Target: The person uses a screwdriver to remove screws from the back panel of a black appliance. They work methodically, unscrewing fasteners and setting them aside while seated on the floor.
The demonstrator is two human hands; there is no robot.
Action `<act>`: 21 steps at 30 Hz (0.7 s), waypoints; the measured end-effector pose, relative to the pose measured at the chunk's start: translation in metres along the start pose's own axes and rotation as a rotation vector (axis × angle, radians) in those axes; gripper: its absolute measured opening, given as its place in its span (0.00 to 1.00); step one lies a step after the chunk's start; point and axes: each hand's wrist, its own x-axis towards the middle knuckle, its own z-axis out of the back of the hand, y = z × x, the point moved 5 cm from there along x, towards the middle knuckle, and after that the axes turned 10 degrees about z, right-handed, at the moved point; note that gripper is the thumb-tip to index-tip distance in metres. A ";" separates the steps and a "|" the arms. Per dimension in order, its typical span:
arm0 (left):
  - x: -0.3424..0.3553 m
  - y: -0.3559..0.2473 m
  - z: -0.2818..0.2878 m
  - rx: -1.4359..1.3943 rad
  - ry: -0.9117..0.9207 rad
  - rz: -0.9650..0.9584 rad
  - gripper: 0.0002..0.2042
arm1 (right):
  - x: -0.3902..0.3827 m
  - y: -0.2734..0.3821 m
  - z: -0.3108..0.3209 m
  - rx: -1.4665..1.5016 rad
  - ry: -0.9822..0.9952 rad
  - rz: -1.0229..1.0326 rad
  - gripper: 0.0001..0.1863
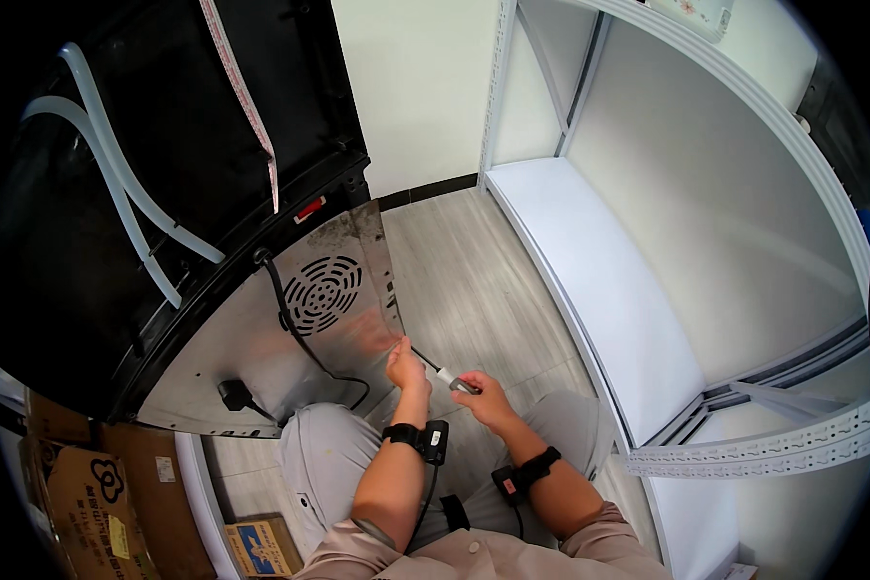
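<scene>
My right hand (486, 400) is closed around the grey and white handle of a screwdriver (446, 375). Its dark shaft slants up and left toward the right edge of a bare metal panel (232, 343). At that edge my left hand (408, 369) has its fingers pinched together by the shaft's tip; whatever lies between them is hidden. The panel has a round slotted vent (322, 295) and forms the lower back of a large black appliance (261, 184). From the panel's top hangs a black power cord (285, 314), and its plug (233, 394) rests against the metal on the left.
Two pale hoses (116, 164) and a red-and-white strip (237, 82) run down the appliance's black back. On the right stands a white metal shelving unit (590, 251). Cardboard boxes (87, 493) are stacked at lower left, with a smaller blue-labelled box (261, 547) beside my leg.
</scene>
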 end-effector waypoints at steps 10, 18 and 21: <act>0.035 0.034 0.013 0.021 -0.011 0.108 0.11 | -0.013 0.001 0.003 -0.121 0.223 -0.346 0.17; 0.037 0.041 0.013 0.145 -0.004 0.012 0.08 | -0.024 0.013 0.000 -0.138 0.251 -0.383 0.17; 0.043 0.039 0.021 0.076 -0.035 0.052 0.08 | -0.019 0.006 -0.002 -0.225 0.256 -0.334 0.16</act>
